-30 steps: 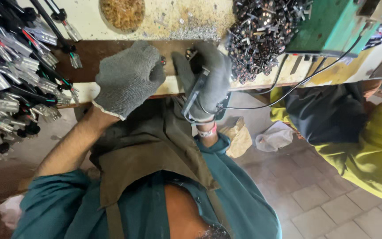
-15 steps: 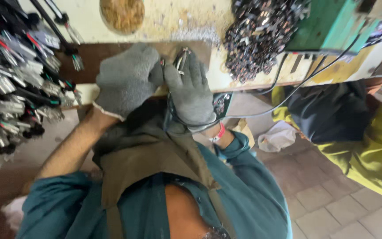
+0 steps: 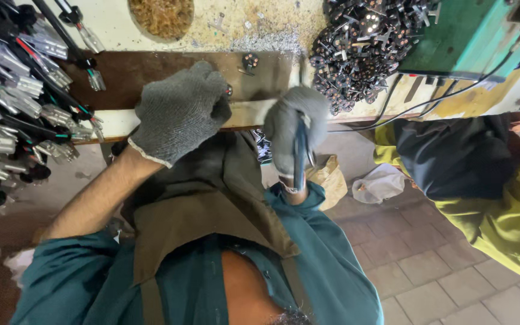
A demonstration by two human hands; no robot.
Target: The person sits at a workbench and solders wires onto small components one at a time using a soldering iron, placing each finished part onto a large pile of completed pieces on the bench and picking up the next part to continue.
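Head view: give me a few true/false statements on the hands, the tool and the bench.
1. Both hands wear grey knit gloves. True: left hand, right hand.
2. The right hand grips a blue-handled tool. True.
3. The left hand holds a hammer. False: no hammer shows; it rests fisted at the bench edge.
4. The heap of small dark metal parts lies on the floor. False: on the bench.
5. Bundled cables with metal ends lie at picture left. True.

A pale workbench [image 3: 236, 24] carries a brown board [image 3: 151, 72], metal filings [image 3: 266, 42], and heaped black plugs [image 3: 362, 42].
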